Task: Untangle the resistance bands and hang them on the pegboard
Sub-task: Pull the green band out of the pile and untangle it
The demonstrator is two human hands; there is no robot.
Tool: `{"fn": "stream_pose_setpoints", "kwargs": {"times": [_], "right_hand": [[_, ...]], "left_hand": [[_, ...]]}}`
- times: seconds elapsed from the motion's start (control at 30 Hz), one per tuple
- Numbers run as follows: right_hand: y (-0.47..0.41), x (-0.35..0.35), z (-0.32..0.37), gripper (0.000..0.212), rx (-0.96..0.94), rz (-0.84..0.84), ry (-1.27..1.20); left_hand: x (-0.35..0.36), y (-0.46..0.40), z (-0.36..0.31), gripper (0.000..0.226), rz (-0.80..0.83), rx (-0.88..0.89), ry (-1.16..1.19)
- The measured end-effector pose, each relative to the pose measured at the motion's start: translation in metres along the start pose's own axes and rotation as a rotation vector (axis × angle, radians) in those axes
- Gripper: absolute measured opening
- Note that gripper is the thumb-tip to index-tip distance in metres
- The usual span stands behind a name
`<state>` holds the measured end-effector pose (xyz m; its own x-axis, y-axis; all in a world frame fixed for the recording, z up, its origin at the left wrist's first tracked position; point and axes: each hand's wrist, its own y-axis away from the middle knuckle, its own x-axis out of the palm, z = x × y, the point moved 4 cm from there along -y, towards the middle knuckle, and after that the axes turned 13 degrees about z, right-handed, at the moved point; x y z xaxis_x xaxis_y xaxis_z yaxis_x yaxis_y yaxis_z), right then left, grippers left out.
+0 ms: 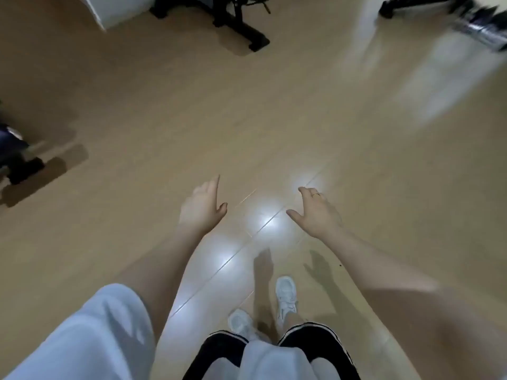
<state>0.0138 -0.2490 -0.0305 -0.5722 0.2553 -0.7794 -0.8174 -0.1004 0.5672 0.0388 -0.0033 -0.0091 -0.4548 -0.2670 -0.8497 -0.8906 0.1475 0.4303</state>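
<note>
In the head view, both arms reach out over bare floor at the middle of the frame, and neither holds anything: the left hand (203,208) is spread loosely with its index finger pointing away and the thumb apart, and the right hand (315,212), with a ring (316,195) on one finger, is likewise splayed, thumb stretched toward the centre. No resistance bands and no pegboard show anywhere in the frame, so where they lie cannot be told from here. As a judgement from the task alone, such bands should be light, soft and stretchy, with a grippy surface that binds on itself in a knot; they are best taken at a free loop or end and eased apart rather than pulled taut, then lifted by the top of the loop for hanging. The floor (137,119) is pale wood-look planking, glossy enough to throw bright patches of light between and below the hands. At the bottom stand white sneakers (286,294) under dark shorts. Black equipment bases (236,26) sit at the upper centre, another dark frame at the left edge, and a blurred dark and metallic machine at the upper right.
</note>
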Motion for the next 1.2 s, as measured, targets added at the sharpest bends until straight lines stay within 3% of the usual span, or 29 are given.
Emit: {"fn": "stream_pose_setpoints", "kwargs": {"times": [0.4, 0.67, 0.87, 1.2], "right_hand": [[0.083, -0.022, -0.206, 0.054, 0.441, -0.125, -0.106], [0.121, -0.055, -0.333, 0.050, 0.630, -0.106, -0.159], [0.096, -0.089, -0.396, 0.048, 0.680, -0.118, -0.307], [-0.024, -0.200, -0.540, 0.051, 0.657, -0.185, -0.375]], "left_hand": [[0.046, -0.065, -0.247, 0.065, 0.199, 0.498, -0.011], [0.085, -0.089, -0.400, 0.054, 0.307, 0.612, 0.159], [0.090, -0.140, -0.461, 0.049, 0.328, 0.673, 0.135], [0.076, -0.331, -0.609, 0.048, 0.315, 0.721, 0.006]]}}
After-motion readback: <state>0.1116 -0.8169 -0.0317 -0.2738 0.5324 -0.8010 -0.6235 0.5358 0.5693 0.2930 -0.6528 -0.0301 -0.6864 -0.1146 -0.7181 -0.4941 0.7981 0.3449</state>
